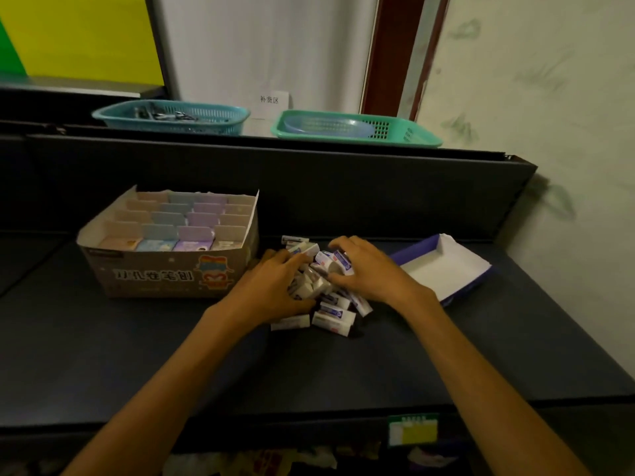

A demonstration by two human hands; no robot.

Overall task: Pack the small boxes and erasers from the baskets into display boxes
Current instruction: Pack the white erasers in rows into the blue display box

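Erasers [326,290] heaped between both hands, one in right grip [364,266]

dark shelf [137,355], paper sign [269,100], price label [413,430]

Stationery shop, dark shelving [137,355], shelf price tag [413,429], restock-area sign [270,100], baskets [170,117]
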